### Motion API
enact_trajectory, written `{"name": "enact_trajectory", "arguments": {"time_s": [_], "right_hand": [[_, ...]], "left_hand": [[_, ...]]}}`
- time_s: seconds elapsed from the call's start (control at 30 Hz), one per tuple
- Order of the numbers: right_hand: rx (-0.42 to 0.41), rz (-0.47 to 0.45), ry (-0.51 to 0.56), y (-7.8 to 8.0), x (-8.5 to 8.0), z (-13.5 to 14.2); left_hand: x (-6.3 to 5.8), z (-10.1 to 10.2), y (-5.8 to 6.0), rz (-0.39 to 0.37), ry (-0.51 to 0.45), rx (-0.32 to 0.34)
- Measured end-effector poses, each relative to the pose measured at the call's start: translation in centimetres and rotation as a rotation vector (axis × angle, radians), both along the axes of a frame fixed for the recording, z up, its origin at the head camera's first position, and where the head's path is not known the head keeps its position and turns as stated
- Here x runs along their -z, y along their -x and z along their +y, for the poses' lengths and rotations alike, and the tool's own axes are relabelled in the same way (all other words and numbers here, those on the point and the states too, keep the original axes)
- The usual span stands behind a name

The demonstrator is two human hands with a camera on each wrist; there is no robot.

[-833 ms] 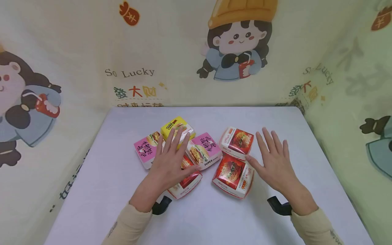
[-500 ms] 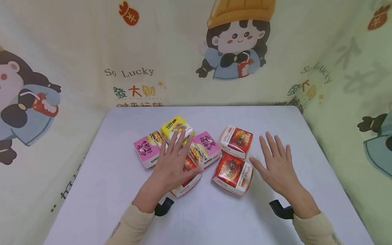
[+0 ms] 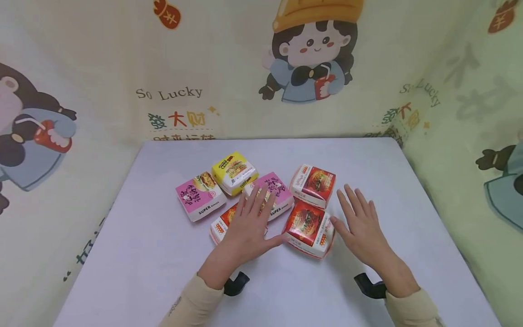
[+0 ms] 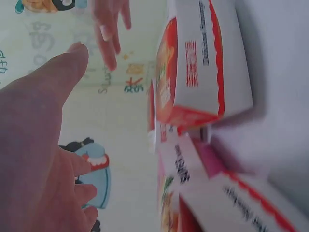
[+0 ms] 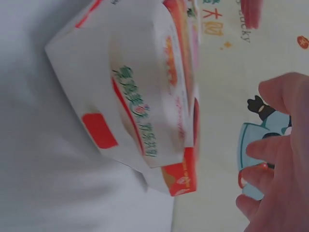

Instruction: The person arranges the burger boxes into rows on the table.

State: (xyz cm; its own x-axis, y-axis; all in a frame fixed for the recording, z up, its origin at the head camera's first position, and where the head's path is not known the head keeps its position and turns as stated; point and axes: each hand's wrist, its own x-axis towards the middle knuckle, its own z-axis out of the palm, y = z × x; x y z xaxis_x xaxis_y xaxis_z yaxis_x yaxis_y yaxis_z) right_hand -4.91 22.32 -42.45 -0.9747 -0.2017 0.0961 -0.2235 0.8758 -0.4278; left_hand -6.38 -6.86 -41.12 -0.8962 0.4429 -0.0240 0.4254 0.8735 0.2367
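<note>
We see left hand (image 3: 248, 231) shifted right, uncovering leftmost pink box (image 3: 199, 196); right hand (image 3: 362, 229) also spread, both empty, seemingly no handling yet

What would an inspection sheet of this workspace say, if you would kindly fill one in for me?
Surface: white tabletop, level.
Things: two pink boxes, one yellow box, three red-and-white boxes, grouped together.
Clutter: nothing seen.
Hands: left hand raised, partly hiding a pink and a red-and-white box in the head view; right hand raised; both hold nothing.
Cables: nothing seen.
Surroundings: cartoon-printed cloth behind and at both sides.
</note>
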Motion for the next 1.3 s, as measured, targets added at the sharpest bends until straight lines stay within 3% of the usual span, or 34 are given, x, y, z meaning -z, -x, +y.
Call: {"name": "enact_trajectory", "arguments": {"time_s": [0.1, 0.23, 0.47, 0.67, 0.8, 1.3], "right_hand": [[-0.039, -0.027, 0.016, -0.2, 0.6, -0.3], [-0.082, -0.047, 0.043, -0.3, 1.3, -0.5], [-0.076, -0.075, 0.120, -0.9, 2.2, -0.5], [-0.094, -0.082, 0.147, -0.9, 3.2, -0.6], [-0.095, -0.102, 0.154, -0.9, 3.7, -0.7], [-0.071, -0.152, 0.175, -1.1, 4.0, -1.0]], "left_hand": [[0.4, 1.2, -0.2, -0.018, -0.001, 0.039], [1.0, 2.5, -0.6, 0.015, -0.017, 0.087], [2.4, 4.0, -1.7, 0.012, -0.073, 0.155], [3.4, 5.1, -2.1, -0.047, -0.138, 0.130], [4.0, 5.6, -2.3, -0.066, -0.119, 0.098], [4.9, 6.6, -2.4, -0.004, -0.086, 0.076]]}}
